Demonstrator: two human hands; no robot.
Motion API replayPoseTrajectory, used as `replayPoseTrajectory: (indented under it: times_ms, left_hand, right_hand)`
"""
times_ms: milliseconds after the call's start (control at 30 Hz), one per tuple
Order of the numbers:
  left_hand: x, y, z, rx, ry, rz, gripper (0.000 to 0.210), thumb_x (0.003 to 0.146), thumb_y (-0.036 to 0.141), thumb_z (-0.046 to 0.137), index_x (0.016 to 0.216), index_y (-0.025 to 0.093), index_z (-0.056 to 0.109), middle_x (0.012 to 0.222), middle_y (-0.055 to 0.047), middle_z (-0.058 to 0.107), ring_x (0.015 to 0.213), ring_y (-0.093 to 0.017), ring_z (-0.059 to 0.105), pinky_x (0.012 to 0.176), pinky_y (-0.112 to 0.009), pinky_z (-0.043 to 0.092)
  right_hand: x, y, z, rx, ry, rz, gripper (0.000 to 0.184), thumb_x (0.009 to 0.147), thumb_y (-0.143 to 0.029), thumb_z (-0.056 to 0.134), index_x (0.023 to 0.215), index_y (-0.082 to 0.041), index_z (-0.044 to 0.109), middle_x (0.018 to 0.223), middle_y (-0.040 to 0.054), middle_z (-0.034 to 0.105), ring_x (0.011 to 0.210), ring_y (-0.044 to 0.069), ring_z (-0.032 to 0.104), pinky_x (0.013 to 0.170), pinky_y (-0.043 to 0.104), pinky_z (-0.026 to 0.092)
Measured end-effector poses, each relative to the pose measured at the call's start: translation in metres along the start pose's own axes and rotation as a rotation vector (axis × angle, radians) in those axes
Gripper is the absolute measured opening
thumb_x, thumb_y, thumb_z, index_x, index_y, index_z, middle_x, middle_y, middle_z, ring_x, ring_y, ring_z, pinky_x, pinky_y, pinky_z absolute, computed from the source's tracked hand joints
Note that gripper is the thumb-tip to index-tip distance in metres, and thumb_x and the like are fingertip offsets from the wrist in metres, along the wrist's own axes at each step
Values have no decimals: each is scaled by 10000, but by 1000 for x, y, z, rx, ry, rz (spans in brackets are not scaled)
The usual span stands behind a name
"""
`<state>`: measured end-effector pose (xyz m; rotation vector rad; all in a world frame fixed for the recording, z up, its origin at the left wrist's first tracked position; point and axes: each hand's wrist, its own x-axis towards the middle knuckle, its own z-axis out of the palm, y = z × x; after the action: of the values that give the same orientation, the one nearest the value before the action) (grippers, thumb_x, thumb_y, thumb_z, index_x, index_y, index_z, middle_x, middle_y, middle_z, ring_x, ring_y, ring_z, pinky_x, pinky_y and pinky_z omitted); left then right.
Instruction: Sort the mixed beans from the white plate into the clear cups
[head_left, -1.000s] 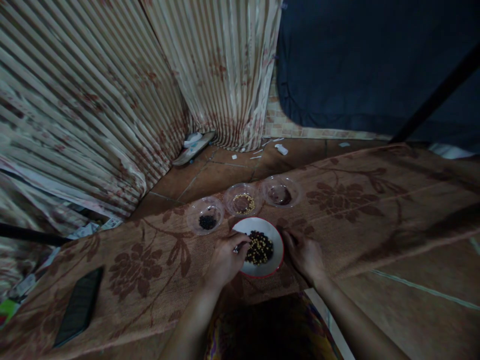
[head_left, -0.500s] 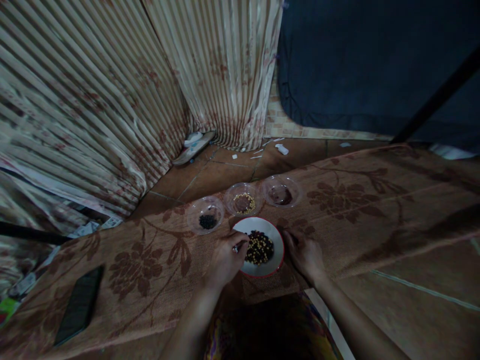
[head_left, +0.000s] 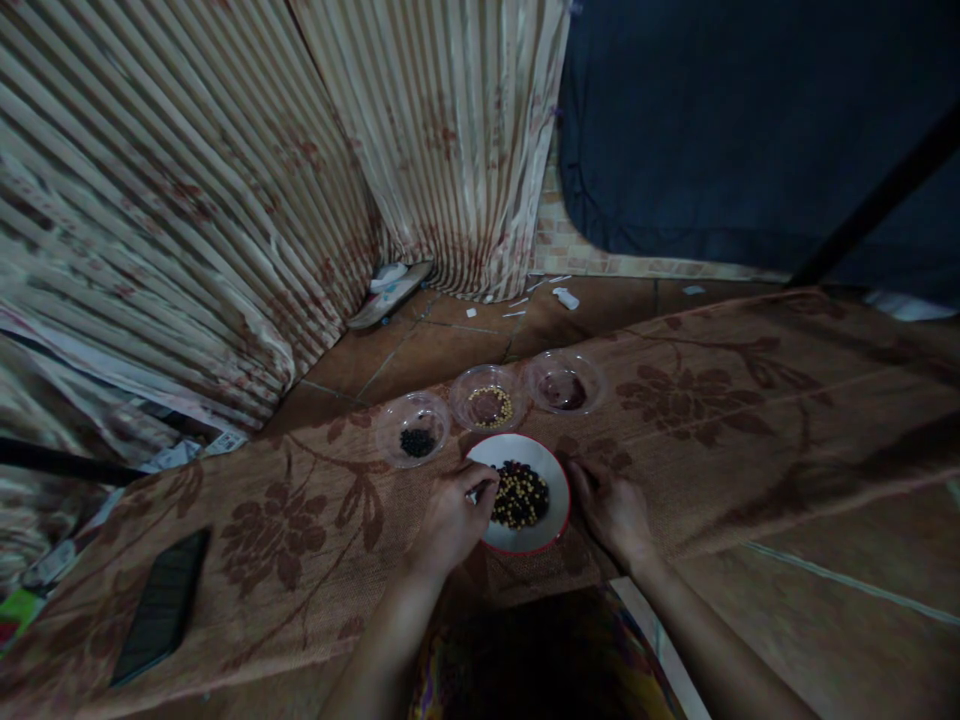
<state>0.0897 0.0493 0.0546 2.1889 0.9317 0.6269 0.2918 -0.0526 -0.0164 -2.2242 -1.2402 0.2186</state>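
On the near edge of the floral woven mat (head_left: 750, 430), the left hand (head_left: 452, 520) curls loosely over the left rim of the white bowl (head_left: 526, 455), thumb and forefinger pinched together at the pile of mixed beans (head_left: 519, 494); something small and pale shows between the fingertips, but it is too small to tell what. The right hand (head_left: 611, 505) rests fingers-down on the mat just beside the bowl's right rim, partly curled and holding nothing. The bowl is round, smooth and glossy, with a thin red edge, and its beans are a heap of tiny pale yellow and dark grains. Toward the far edge of the mat stand three clear plastic cups in a row: the left cup (head_left: 412, 428) with black beans, the middle cup (head_left: 488, 395) with yellow beans, the right cup (head_left: 564, 381) with a dark reddish bottom. The mat is coarse brown weave with darker flower prints. A flat black phone (head_left: 161, 607) lies near the mat's left corner. Compared with the frame half a second earlier, both hands and all vessels sit in nearly the same places; only the view has shifted slightly.
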Motion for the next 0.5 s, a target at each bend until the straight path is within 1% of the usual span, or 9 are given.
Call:
replayPoseTrajectory:
  times_ms: [233, 367, 500]
  left_hand:
    - [1, 2, -1, -13, 9, -17, 159, 849, 147, 569, 822, 221, 707, 837, -2, 737, 780, -131, 696, 653, -186, 535]
    - [-1, 0, 0, -8, 16, -31, 155, 847, 147, 572, 816, 218, 706, 854, 1, 739, 781, -129, 692, 680, -192, 538]
    - [-1, -2, 1, -25, 13, -42, 159, 855, 158, 564, 829, 224, 706, 859, 3, 735, 779, -127, 688, 648, -181, 533]
  right_hand:
    - [0, -1, -1, 3, -8, 4, 412, 974, -417, 371, 1098, -238, 721, 950, 82, 765, 805, 225, 719, 660, 270, 456]
    - [0, -2, -2, 10, -12, 4, 404, 974, -411, 376, 1090, -240, 723, 987, 81, 761, 827, 226, 719, 672, 269, 459]
    - [0, -2, -2, 18, -12, 3, 407, 974, -407, 374, 1083, -231, 725, 981, 84, 761, 830, 228, 718, 688, 275, 463]
